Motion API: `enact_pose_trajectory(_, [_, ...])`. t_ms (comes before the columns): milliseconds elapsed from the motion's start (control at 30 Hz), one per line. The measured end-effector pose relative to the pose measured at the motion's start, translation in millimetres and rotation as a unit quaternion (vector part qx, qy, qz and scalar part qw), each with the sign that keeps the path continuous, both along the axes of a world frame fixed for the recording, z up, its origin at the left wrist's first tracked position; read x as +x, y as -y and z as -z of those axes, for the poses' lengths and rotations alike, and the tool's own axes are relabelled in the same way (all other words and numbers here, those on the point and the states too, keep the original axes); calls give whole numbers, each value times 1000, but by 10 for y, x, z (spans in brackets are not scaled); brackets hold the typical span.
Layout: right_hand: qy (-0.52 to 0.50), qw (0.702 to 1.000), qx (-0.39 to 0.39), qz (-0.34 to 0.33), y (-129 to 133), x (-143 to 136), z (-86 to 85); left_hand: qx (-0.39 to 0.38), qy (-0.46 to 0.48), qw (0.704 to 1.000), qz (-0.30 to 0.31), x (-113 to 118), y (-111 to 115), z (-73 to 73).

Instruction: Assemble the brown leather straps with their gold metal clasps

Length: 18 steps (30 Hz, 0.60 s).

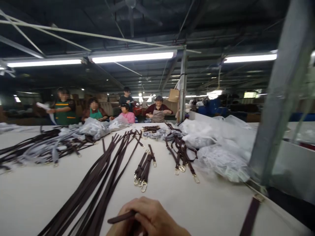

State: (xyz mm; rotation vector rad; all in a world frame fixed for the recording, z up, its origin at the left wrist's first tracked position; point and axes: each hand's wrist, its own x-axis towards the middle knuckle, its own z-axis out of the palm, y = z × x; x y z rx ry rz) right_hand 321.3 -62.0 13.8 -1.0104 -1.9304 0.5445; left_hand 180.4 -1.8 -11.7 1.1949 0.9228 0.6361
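My right hand (150, 218) is at the bottom edge of the view, fingers curled shut on a dark brown strap (121, 217) whose end sticks out to the left. A sliver of skin below it at the frame edge may be my left hand (116, 231); its grip is hidden. Just left of the hand, a long bundle of brown straps (98, 186) runs diagonally across the white table (36, 196). Ahead lie short straps with metal clasps (144, 170).
More clasp straps (180, 154) and clear plastic bags (219, 147) lie to the right. A tangle of straps and bags (49, 144) lies at the left. A grey metal post (278, 98) stands at the right table edge. Several people work at the far end.
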Motion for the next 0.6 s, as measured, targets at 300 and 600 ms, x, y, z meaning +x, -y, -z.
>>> enact_pose_trajectory(300, [25,999,-2,-43,96,-63,21,-72,194,974,87,22,-99,131])
enact_pose_trajectory(600, [18,996,25,80,59,93,-10,-48,146,964,219,1,-67,112])
